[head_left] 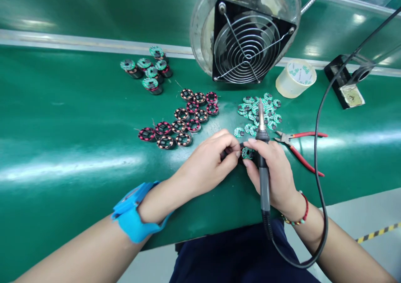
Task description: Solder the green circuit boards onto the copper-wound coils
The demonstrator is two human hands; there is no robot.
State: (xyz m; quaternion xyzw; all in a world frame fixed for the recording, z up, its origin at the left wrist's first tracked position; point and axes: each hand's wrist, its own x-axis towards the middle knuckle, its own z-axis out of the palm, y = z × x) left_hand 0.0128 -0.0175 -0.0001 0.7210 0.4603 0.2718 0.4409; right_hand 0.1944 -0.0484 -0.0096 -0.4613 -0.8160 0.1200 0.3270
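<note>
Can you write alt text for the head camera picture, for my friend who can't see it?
Two hands meet over a green workbench: the left hand and right hand pinch a small round green circuit board, with a grey soldering iron tucked in the right hand. Behind lie red-and-black wound coils, loose green boards, red-handled cutters and a black wire-grilled fan.

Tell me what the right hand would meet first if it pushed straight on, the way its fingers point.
The right hand points left toward the left hand. It would probably press the small round board against those fingers first.
</note>
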